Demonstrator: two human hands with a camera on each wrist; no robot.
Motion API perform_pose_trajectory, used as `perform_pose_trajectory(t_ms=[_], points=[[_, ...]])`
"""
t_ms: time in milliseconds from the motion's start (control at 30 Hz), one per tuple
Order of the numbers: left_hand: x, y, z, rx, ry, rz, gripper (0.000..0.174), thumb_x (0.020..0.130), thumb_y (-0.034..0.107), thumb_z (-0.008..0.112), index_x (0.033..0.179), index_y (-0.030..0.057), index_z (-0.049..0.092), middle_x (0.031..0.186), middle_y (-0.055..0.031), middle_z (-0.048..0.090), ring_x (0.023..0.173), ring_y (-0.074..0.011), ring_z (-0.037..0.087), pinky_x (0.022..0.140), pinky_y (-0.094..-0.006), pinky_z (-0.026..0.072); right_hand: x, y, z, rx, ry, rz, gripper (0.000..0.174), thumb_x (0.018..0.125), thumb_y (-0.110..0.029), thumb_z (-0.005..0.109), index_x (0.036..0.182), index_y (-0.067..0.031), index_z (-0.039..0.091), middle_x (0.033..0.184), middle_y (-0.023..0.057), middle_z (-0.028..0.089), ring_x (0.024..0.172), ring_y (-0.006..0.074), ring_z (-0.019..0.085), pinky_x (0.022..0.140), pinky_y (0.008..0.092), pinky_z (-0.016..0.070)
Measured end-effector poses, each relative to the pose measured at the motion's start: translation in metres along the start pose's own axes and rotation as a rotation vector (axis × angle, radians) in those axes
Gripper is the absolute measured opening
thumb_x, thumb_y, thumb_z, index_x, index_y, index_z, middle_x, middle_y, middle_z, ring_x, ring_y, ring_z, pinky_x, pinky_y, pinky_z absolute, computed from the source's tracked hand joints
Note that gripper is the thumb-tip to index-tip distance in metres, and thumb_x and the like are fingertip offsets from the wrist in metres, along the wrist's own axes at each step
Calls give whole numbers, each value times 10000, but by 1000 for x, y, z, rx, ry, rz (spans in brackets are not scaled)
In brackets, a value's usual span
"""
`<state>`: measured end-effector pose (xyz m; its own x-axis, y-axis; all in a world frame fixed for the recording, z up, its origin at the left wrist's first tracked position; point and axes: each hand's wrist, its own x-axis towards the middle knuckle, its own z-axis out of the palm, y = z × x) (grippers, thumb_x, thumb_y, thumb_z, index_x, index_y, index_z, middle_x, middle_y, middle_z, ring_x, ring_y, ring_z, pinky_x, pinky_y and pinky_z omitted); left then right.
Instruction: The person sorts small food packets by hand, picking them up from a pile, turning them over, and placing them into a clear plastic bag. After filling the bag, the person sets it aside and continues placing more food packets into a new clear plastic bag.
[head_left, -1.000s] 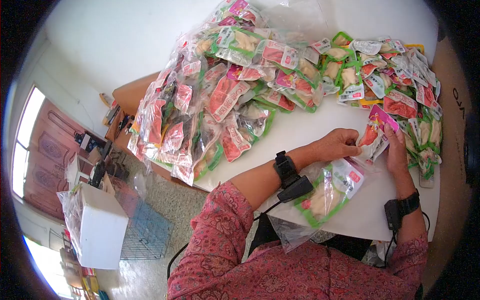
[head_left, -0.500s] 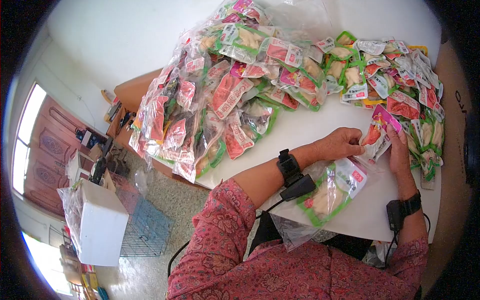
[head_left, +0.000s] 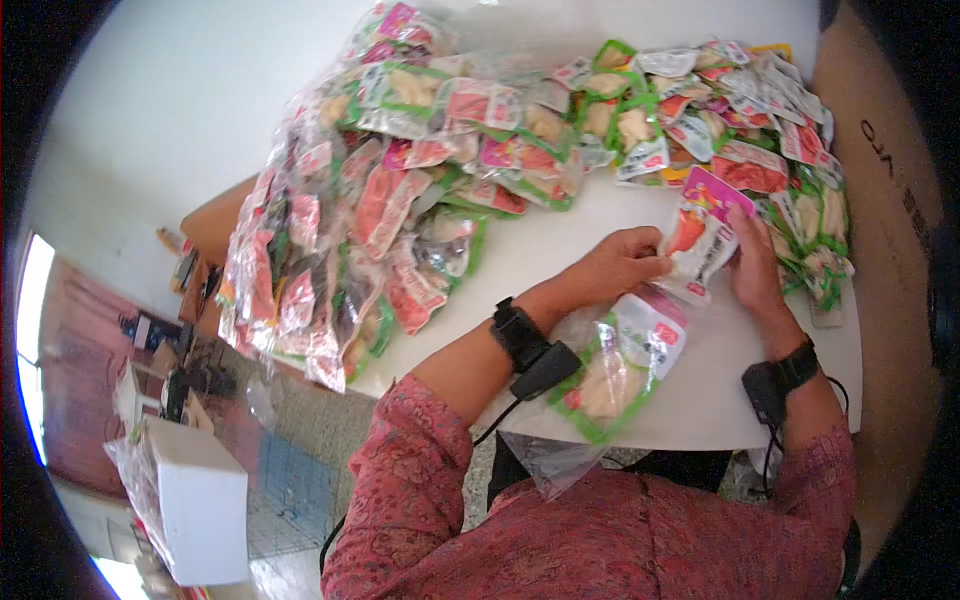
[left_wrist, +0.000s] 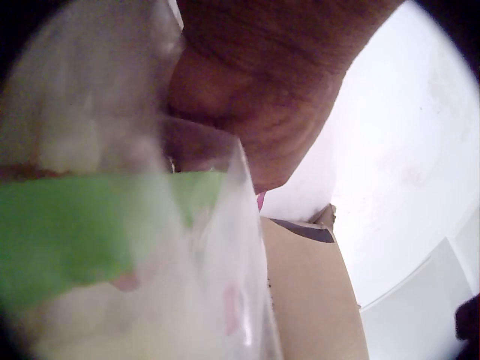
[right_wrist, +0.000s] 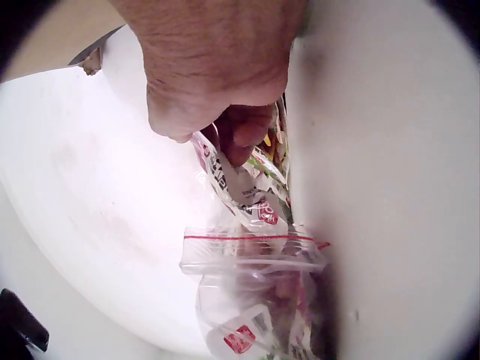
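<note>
My right hand pinches a purple, red and white snack packet by its side edge, thumb against the printed front. Beside it, my left hand grips the mouth of a clear zip bag, fingers curled. A red line runs along the bag's zip in the right wrist view. Through the plastic shows a green-edged packet with pale contents. The snack packet's lower end is at the bag's mouth. In the left wrist view the bag blurs across the front and hides the left fingertips.
A large heap of packets in clear plastic covers the table's left side. Loose packets pile up behind and right of my hands. A cardboard box wall borders the right. On the floor at left stands a white box.
The head view has swung, so the table and hands appear farther left. The snack packet's printed front now faces the camera more fully. Both hands keep their holds.
</note>
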<state>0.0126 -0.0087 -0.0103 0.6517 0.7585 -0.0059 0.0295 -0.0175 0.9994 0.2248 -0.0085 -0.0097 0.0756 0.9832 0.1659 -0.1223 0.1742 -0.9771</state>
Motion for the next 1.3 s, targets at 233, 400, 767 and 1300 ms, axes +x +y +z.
perform_pose_trajectory(t_ms=[233, 400, 767, 1300], points=[[-2, 5, 0, -51, -40, -43, 150, 853, 203, 543, 905, 66, 507, 743, 34, 504, 618, -28, 482, 526, -190, 444, 1, -8, 3, 48, -43, -12, 341, 889, -414, 409, 848, -95, 521, 638, -42, 499, 528, 41, 452, 462, 191, 343], [-4, 13, 5, -32, -17, -64, 147, 858, 203, 535, 916, 70, 507, 749, 50, 503, 608, -19, 472, 509, -171, 412, 1, -10, 2, 63, -67, 22, 364, 881, -437, 411, 798, -97, 513, 619, -28, 497, 511, 55, 453, 454, 196, 341], [-7, 18, 9, -137, -8, -88, 177, 863, 220, 532, 963, 76, 510, 792, 45, 537, 610, -16, 491, 497, -157, 404, 6, -1, -7, 216, -208, 104, 335, 904, -383, 394, 978, -82, 521, 807, -7, 587, 683, 65, 571, 588, 216, 466], [-4, 10, 4, -18, 15, -57, 143, 858, 198, 531, 928, 74, 519, 719, 53, 511, 543, -7, 429, 452, -163, 354, 3, -4, 1, 150, -153, 73, 337, 857, -417, 478, 906, -91, 547, 692, -36, 541, 572, 57, 501, 488, 189, 374]])
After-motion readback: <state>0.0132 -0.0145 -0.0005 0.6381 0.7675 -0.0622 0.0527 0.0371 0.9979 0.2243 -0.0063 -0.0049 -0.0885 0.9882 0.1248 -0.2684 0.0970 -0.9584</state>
